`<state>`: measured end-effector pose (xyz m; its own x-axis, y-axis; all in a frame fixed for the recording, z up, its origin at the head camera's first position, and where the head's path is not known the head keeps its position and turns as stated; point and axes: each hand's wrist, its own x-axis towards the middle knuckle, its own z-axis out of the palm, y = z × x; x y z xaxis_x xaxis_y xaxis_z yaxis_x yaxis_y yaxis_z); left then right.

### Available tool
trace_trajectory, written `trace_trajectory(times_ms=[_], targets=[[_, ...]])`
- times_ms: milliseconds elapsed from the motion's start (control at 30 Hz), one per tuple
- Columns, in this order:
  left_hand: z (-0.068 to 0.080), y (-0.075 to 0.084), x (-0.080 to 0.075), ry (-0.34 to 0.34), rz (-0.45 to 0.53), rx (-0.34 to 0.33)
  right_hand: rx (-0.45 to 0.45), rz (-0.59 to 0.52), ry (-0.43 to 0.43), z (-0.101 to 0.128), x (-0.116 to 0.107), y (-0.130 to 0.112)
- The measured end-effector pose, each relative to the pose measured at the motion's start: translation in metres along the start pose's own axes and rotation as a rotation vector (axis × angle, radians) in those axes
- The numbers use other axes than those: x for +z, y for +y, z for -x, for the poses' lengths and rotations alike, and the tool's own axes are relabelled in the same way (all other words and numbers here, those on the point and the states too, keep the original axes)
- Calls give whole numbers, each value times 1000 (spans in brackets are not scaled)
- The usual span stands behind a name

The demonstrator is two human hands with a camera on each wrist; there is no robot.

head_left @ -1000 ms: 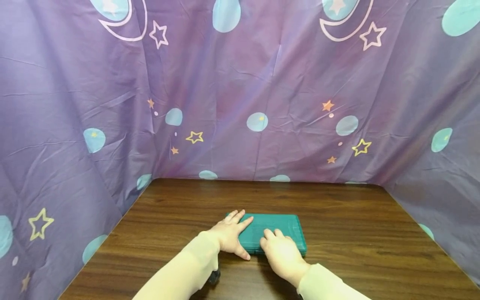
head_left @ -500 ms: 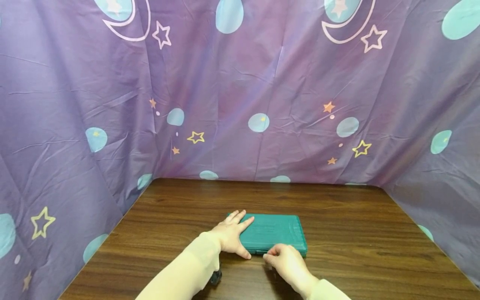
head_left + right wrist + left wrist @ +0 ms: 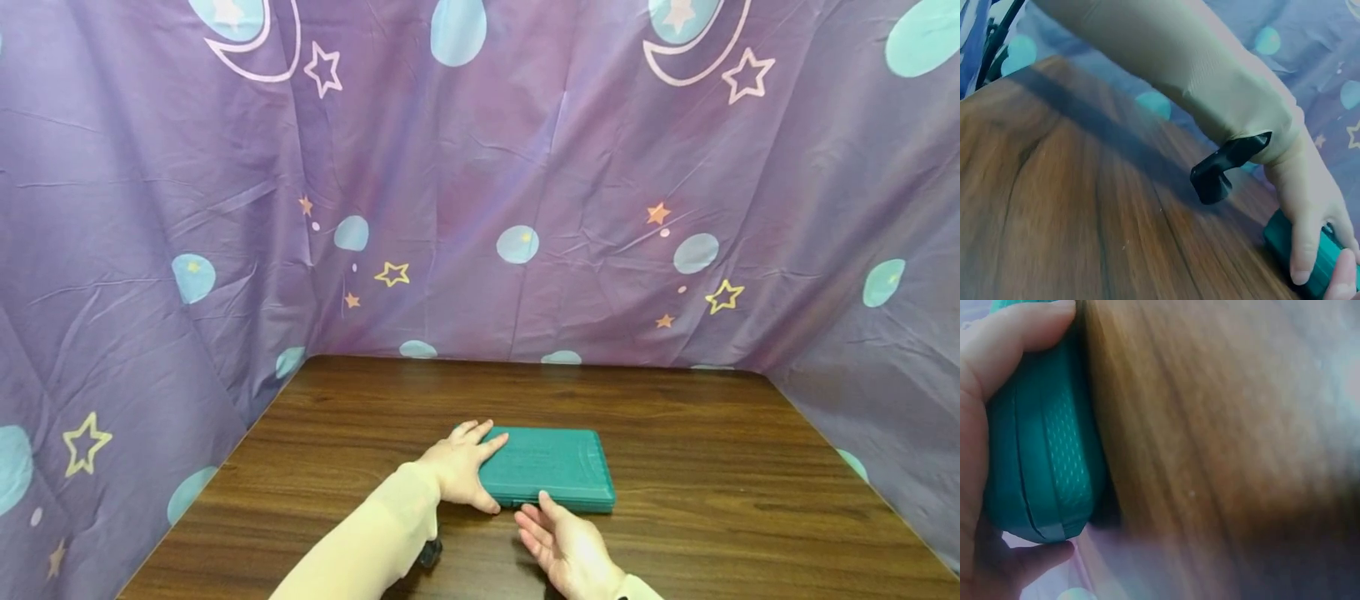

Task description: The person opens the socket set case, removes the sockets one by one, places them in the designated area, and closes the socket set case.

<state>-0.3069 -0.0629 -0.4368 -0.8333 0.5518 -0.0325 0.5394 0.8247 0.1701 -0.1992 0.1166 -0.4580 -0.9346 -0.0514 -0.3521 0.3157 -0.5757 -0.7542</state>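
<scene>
A flat teal plastic case (image 3: 551,462) lies closed on the wooden table, a small latch (image 3: 519,503) on its front side. My left hand (image 3: 459,471) holds the case's left end, fingers spread over the top toward the back and thumb on the front side. In the left wrist view, thumb and a finger bracket the case's textured end (image 3: 1066,444). My right hand (image 3: 566,546) is at the front edge, palm turned toward the left, thumb tip right at the edge beside the latch, other fingers extended lower and holding nothing.
The brown wooden table (image 3: 712,467) runs back to a purple curtain (image 3: 600,167) with stars and moons, which also hangs on both sides. A black wrist mount (image 3: 1225,169) sticks out under my left sleeve.
My right hand has drawn back from the top of the case to its front edge, then turned from palm down to palm sideways with fingers opened. The left hand and case stay put.
</scene>
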Motion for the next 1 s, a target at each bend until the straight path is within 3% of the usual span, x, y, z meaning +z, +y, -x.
trace_trajectory(times_ms=[133,400,767,1000], targets=[[-3,1,-4,12,-36,3,27,-59,-11,-4,6,3],[-6,1,-8,-31,18,11,-19,68,50,-9,10,12],[-1,-2,-11,-53,52,5,-10,87,55,-11,12,17],[2,-4,-5,-23,24,38,-24,146,49,-6,16,18]])
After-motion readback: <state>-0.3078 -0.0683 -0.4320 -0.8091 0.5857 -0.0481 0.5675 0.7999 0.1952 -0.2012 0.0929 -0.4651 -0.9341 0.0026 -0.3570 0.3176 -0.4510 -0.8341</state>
